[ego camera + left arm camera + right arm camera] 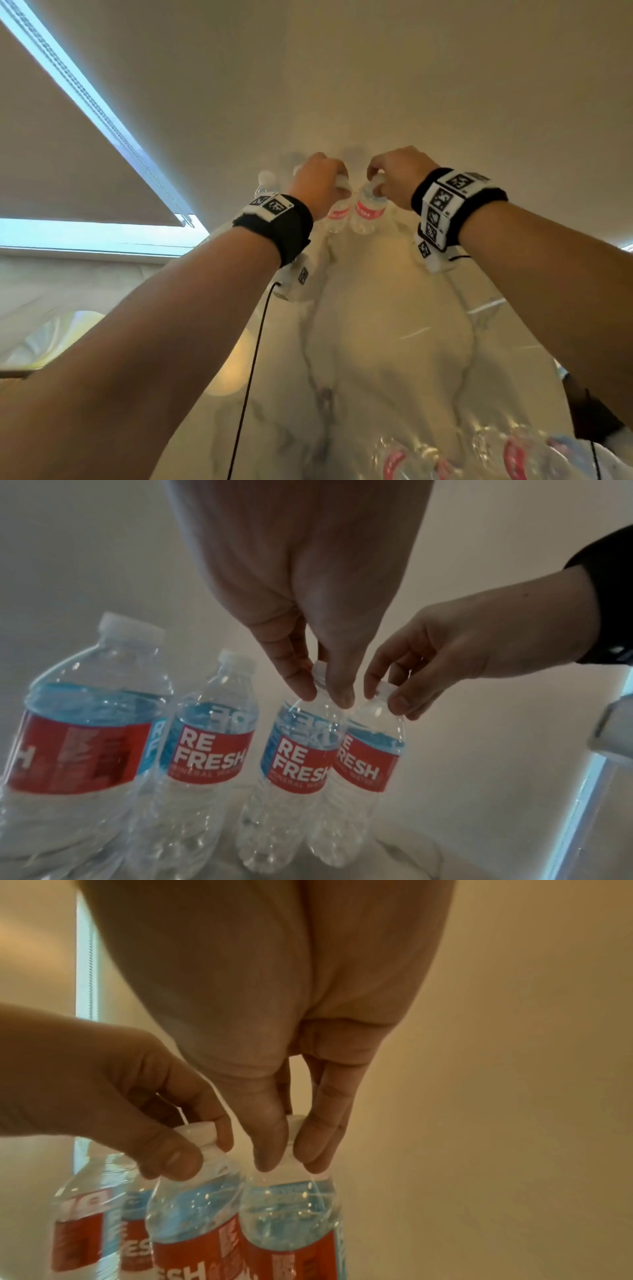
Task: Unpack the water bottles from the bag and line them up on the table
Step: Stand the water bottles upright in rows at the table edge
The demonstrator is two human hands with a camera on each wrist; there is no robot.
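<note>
against the wall, left hand (308, 631) and right hand (445, 653) each pinch 1 touching bottle's cap.

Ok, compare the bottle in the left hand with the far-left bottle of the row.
The held bottle is pinched at its cap by the left hand; the end bottle stands untouched. The held bottle's label shows REFRESH; the end bottle's shows small print. Both are clear, white-capped.

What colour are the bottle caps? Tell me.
White caps on the bottles, clearest in the left wrist view.
</note>
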